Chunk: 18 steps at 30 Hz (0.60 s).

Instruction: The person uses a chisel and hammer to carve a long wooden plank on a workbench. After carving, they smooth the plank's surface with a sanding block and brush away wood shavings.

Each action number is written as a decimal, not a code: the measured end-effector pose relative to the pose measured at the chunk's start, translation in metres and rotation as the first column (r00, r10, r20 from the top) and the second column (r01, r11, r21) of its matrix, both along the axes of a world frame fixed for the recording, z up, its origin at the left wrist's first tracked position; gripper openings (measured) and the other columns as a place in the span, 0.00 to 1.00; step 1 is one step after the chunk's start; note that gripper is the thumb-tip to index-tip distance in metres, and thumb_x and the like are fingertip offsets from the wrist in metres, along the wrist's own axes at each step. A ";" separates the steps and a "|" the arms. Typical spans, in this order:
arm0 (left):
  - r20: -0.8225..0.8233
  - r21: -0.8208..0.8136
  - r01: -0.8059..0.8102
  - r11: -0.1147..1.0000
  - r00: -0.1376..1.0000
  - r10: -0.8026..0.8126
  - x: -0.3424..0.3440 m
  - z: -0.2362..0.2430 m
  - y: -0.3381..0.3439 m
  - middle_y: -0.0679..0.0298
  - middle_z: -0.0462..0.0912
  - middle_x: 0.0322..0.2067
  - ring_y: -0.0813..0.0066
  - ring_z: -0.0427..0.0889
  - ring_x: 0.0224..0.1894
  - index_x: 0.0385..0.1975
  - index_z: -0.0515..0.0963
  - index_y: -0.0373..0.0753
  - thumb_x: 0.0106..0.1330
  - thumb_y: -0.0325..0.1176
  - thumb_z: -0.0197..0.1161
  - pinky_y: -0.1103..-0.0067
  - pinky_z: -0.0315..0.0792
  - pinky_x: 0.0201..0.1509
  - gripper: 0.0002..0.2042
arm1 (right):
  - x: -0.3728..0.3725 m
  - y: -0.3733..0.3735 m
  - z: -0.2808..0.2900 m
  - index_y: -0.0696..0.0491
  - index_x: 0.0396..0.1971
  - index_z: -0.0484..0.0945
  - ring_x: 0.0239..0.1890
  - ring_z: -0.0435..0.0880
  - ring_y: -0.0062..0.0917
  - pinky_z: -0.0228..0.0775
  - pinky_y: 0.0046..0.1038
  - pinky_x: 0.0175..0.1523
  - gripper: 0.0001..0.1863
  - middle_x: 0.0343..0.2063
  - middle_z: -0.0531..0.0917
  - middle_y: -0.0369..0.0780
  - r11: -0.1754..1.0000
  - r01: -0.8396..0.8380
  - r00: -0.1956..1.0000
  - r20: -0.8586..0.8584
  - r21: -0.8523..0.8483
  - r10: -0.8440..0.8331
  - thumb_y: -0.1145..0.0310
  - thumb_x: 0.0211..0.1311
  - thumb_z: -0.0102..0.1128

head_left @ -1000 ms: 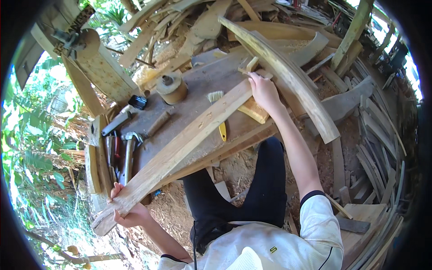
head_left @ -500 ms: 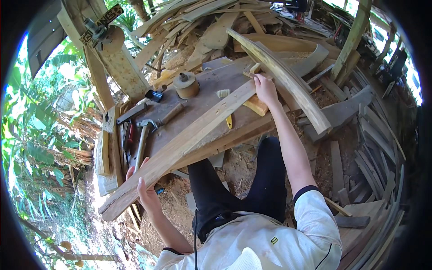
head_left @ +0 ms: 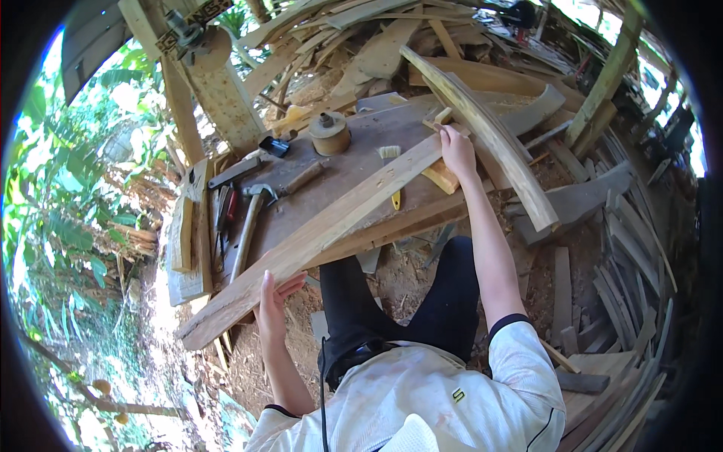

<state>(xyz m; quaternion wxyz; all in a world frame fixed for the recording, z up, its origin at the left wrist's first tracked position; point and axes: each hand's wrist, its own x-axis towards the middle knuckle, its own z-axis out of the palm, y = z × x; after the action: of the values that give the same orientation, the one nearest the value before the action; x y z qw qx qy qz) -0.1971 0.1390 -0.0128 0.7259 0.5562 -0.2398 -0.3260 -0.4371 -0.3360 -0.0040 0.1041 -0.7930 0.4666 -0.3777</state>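
A long, flat wooden plank [head_left: 309, 226] lies slantwise across the workbench [head_left: 343, 177], its near-left end sticking out past the bench. My right hand [head_left: 457, 153] grips the far end with closed fingers. Along the plank's near edge is my left hand [head_left: 275, 305], open, thumb up and fingers stretched out beside the wood; whether it touches cannot be made out. Behind the plank lie a paintbrush [head_left: 395, 197] with a yellow handle and a small wood block [head_left: 441, 175]. A claw hammer [head_left: 248, 230] and a wooden-handled tool [head_left: 301, 179] rest to the left.
A round wooden piece with a metal top [head_left: 329, 137] stands on the bench near a black cup-like item [head_left: 275, 145]. A long curved timber [head_left: 482, 139] leans at the right. Scrap boards [head_left: 376, 56] pile up behind, and thin strips [head_left: 625, 248] heap at far right.
My left hand has come off its hold around the plank's near end and shifted right along the near edge, fingers spreading. My right hand keeps its grip. The view has shifted slightly.
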 end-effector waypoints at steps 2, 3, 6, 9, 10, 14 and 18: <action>-0.013 0.029 0.028 0.999 1.000 -0.027 -0.001 -0.001 0.004 0.44 0.89 0.46 0.51 0.90 0.52 0.61 0.74 0.24 0.83 0.51 0.47 0.62 0.82 0.60 0.30 | -0.002 0.003 -0.004 0.49 0.55 0.84 0.49 0.86 0.52 0.79 0.50 0.53 0.17 0.44 0.88 0.52 0.999 -0.008 1.000 0.025 0.049 0.007 0.58 0.80 0.50; -0.019 0.035 0.033 0.999 0.999 -0.032 -0.004 0.000 0.002 0.40 0.90 0.44 0.51 0.90 0.52 0.59 0.75 0.23 0.83 0.51 0.46 0.63 0.81 0.62 0.30 | -0.006 0.001 -0.003 0.50 0.55 0.84 0.50 0.86 0.53 0.79 0.50 0.54 0.18 0.44 0.88 0.52 0.999 -0.024 0.999 0.038 0.033 0.022 0.58 0.80 0.49; 0.003 0.081 0.002 0.997 1.000 -0.002 -0.011 0.010 0.010 0.38 0.89 0.44 0.50 0.90 0.52 0.59 0.75 0.23 0.83 0.51 0.46 0.63 0.81 0.62 0.30 | 0.000 0.005 -0.001 0.51 0.56 0.83 0.50 0.86 0.54 0.79 0.51 0.54 0.19 0.45 0.88 0.53 0.997 0.017 1.000 -0.017 0.077 -0.016 0.57 0.80 0.49; 0.003 0.080 -0.006 0.997 1.000 0.005 -0.021 0.022 0.014 0.39 0.89 0.45 0.54 0.90 0.50 0.54 0.77 0.25 0.83 0.51 0.46 0.65 0.79 0.64 0.28 | 0.003 0.008 -0.001 0.53 0.54 0.83 0.45 0.88 0.54 0.80 0.53 0.50 0.19 0.40 0.89 0.56 0.999 -0.030 0.999 0.012 0.035 0.030 0.57 0.80 0.49; -0.005 0.079 -0.013 0.997 1.000 0.013 -0.026 0.028 0.012 0.39 0.89 0.44 0.56 0.90 0.50 0.52 0.78 0.26 0.84 0.51 0.45 0.66 0.77 0.65 0.28 | 0.001 0.006 -0.002 0.53 0.54 0.83 0.45 0.88 0.53 0.80 0.53 0.50 0.19 0.40 0.89 0.56 0.999 -0.027 1.000 0.010 0.038 0.027 0.57 0.80 0.49; -0.014 0.081 -0.025 0.996 1.000 0.027 -0.035 0.031 0.011 0.39 0.90 0.43 0.55 0.91 0.50 0.52 0.77 0.26 0.83 0.51 0.47 0.66 0.79 0.63 0.28 | -0.004 0.000 -0.005 0.53 0.56 0.83 0.45 0.88 0.53 0.81 0.53 0.51 0.20 0.41 0.89 0.55 1.000 -0.024 0.999 0.020 -0.007 0.024 0.57 0.80 0.49; -0.026 0.062 -0.060 0.996 0.998 0.061 -0.036 0.027 0.007 0.41 0.90 0.42 0.54 0.91 0.49 0.55 0.76 0.26 0.83 0.52 0.48 0.66 0.81 0.60 0.29 | -0.008 -0.001 -0.005 0.53 0.56 0.83 0.46 0.88 0.53 0.80 0.52 0.52 0.20 0.42 0.89 0.54 0.999 -0.038 0.999 0.017 0.012 0.038 0.57 0.80 0.49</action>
<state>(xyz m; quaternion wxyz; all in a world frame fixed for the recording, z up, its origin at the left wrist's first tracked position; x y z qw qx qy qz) -0.2328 0.1455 0.0137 0.7212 0.5807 -0.2027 -0.3187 -0.4450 -0.3368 -0.0094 0.1200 -0.7979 0.4529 -0.3793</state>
